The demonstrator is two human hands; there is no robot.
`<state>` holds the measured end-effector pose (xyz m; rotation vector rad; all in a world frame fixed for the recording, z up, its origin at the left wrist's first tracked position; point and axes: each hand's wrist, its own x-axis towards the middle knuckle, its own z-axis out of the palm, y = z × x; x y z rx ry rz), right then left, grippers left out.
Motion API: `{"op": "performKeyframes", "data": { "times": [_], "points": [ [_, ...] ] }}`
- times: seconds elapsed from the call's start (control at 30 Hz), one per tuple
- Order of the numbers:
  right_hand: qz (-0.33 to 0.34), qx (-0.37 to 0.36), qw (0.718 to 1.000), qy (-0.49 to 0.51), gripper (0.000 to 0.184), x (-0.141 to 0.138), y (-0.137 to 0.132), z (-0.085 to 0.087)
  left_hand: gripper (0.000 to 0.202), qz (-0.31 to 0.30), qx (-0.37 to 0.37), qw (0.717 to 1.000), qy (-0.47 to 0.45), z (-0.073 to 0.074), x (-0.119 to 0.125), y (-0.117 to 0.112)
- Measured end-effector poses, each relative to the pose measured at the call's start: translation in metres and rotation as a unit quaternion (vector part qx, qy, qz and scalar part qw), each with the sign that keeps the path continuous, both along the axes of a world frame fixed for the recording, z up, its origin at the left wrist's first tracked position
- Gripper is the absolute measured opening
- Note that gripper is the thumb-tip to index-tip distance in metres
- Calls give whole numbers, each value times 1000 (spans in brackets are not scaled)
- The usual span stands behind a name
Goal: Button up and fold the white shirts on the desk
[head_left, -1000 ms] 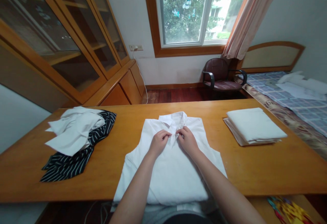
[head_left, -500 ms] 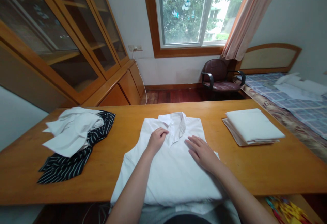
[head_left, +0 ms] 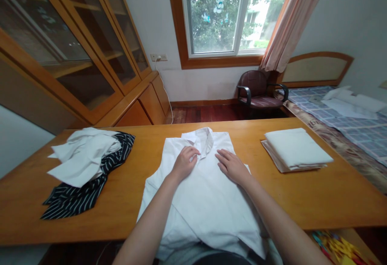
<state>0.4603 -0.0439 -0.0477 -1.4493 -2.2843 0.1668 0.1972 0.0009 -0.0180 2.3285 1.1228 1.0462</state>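
A white collared shirt [head_left: 208, 200] lies front side up on the wooden table, its collar pointing to the far side and its lower part hanging over the near edge toward my lap. Just below the left side of the collar, my left hand [head_left: 184, 163] is closed, thumb and fingers pinching the cloth by the front opening. My right hand [head_left: 232, 166] rests flat on the right chest of the shirt with its fingers stretched out and holds nothing.
To the left lie crumpled white garments [head_left: 87, 152] on a black striped cloth [head_left: 75, 200]. A folded whitish stack of cloth [head_left: 298, 148] sits on the right of the table [head_left: 305, 196]. Beyond are an armchair [head_left: 256, 90], a bed [head_left: 356, 124] and a glass-fronted cabinet [head_left: 121, 83].
The shirt has slid a little away from me, collar first, and its lower part has loosened and spread at the near edge. Both hands stay on its upper front.
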Motion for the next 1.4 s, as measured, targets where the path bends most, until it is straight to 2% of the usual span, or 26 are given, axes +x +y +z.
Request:
{"op": "performKeyframes", "data": {
  "times": [0.1, 0.13, 0.17, 0.27, 0.33, 0.47, 0.53, 0.7, 0.87, 1.07, 1.17, 1.23, 1.3, 1.37, 1.4],
  "points": [
    [1, 4, 1000, -7, 39, 2, 15, -3, 17, -78, -16, 995, 67, 13, 19, -42],
    [0, 5, 1000, -9, 39, 2, 19, -4, 18, -110, -18, 989, 96, 15, 25, -57],
    [-1, 6, 1000, -11, 39, 3, 24, -5, 27, -132, -26, 983, 125, 15, 31, -71],
    [-3, 11, 1000, -10, 38, 5, 33, -6, 52, -127, -35, 976, 174, 7, 43, -101],
    [0, 13, 1000, -9, 38, 6, 36, -6, 49, -104, -32, 976, 190, -1, 45, -109],
    [8, 14, 1000, -17, 39, 8, 38, -6, 11, -88, -26, 974, 209, -7, 46, -108],
    [9, 14, 1000, -18, 39, 9, 38, -7, 1, -91, -19, 972, 216, -6, 46, -105],
    [14, 16, 1000, -1, 38, 10, 39, -8, 8, -57, -41, 985, 160, -5, 37, -101],
    [15, 10, 1000, 9, 38, 12, 38, -10, 14, 46, -60, 993, 90, -6, 3, -82],
    [17, 13, 999, 24, 37, 12, 39, -11, 16, 171, -43, 975, 137, -1, -58, -54],
    [13, 15, 1000, 21, 36, 11, 38, -10, 14, 215, -53, 961, 164, 6, -76, -50],
    [10, 15, 1000, 21, 36, 11, 38, -10, 11, 226, -48, 957, 173, 13, -77, -52],
    [10, 14, 1000, 23, 36, 11, 38, -10, 10, 220, -30, 960, 168, 21, -67, -58],
    [10, 12, 1000, 25, 36, 11, 38, -10, 13, 178, -12, 972, 153, 26, -48, -66],
    [11, 11, 1000, 26, 36, 10, 38, -9, 15, 139, -9, 979, 146, 27, -36, -71]
  ]
}}
